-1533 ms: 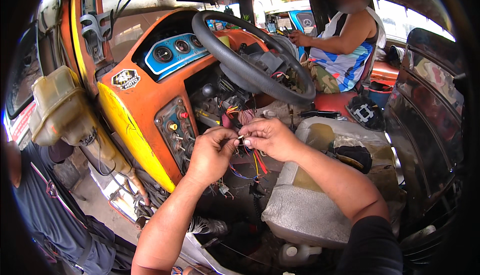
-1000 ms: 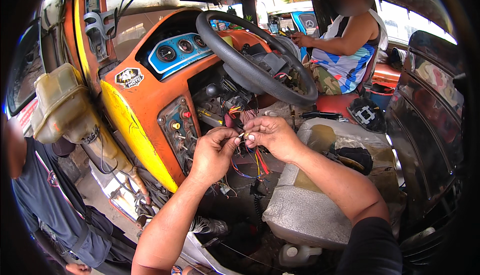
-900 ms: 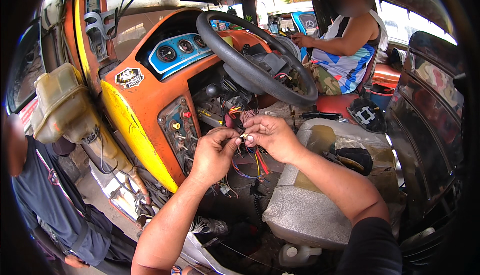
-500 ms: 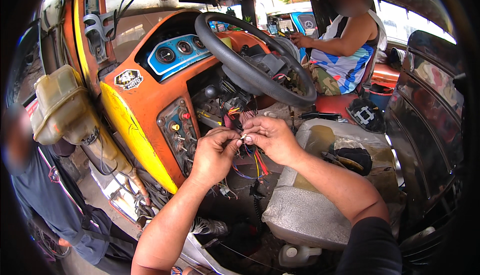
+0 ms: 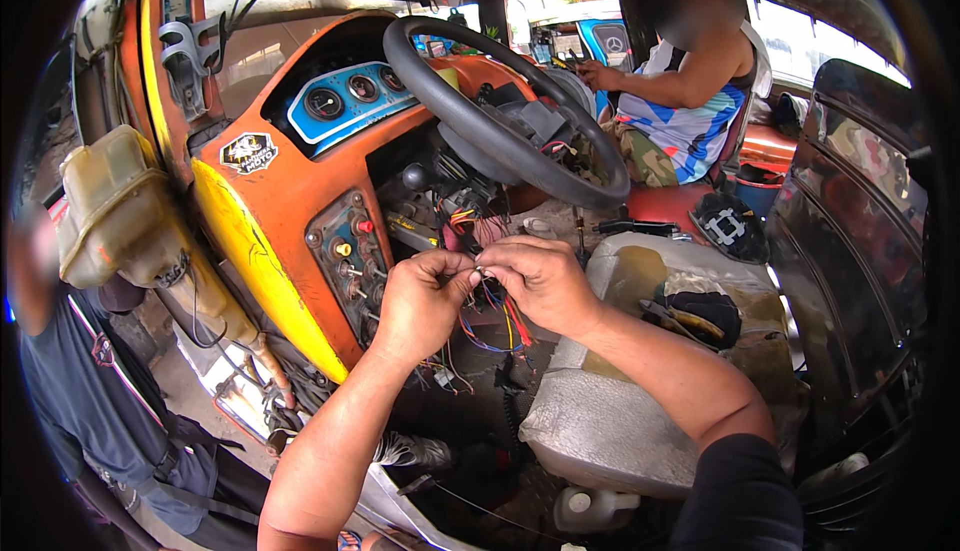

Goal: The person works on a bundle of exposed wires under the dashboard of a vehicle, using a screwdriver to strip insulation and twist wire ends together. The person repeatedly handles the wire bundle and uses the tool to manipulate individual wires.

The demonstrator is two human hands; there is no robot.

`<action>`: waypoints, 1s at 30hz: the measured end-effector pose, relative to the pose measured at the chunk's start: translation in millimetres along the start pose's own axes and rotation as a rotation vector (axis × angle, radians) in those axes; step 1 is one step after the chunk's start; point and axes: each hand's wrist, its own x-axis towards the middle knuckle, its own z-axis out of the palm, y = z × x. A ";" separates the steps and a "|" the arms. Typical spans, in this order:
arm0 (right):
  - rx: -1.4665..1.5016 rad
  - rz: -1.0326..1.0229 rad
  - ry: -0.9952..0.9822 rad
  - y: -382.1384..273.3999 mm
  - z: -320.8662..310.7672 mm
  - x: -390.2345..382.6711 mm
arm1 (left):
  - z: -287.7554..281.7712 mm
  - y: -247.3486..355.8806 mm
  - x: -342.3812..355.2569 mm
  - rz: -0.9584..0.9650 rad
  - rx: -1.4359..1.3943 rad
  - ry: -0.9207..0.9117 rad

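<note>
My left hand (image 5: 422,303) and my right hand (image 5: 537,281) meet just below the black steering wheel (image 5: 500,111), fingertips pinched together on thin wire ends. A bundle of coloured wires (image 5: 497,323), red, blue, yellow and black, hangs from under the orange dashboard (image 5: 300,191) and runs down between my hands. Both hands grip these wires close to a switch panel (image 5: 345,261) with red and yellow knobs.
A worn grey driver seat (image 5: 610,421) lies under my right forearm, with black items on it. Another person sits on the far red seat (image 5: 680,101). A person in a dark shirt (image 5: 90,381) stands outside at left, by a cloudy plastic reservoir (image 5: 115,211).
My hands stay pinched on the wires with only small finger movements. The person outside at left has shifted slightly along the door opening.
</note>
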 end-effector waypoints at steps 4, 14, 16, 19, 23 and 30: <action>-0.015 0.012 -0.033 5.3 -0.9 -2.1 | 2.0 -2.7 1.6 0.020 -0.016 -0.012; 0.253 0.310 -0.041 17.1 10.1 -8.6 | -3.5 -13.6 8.9 0.085 0.033 -0.079; 0.099 0.188 -0.083 18.4 6.2 -7.8 | -4.1 -13.5 8.8 0.110 0.063 -0.071; 0.055 0.143 -0.117 19.4 2.4 -6.4 | -6.5 -11.8 9.0 0.097 0.085 -0.092; 0.129 0.177 -0.149 21.7 3.3 -7.6 | -9.1 -8.5 11.9 -0.003 0.029 -0.160; 0.117 0.122 -0.118 29.6 3.8 -9.9 | -6.1 -7.7 14.1 -0.018 0.028 -0.173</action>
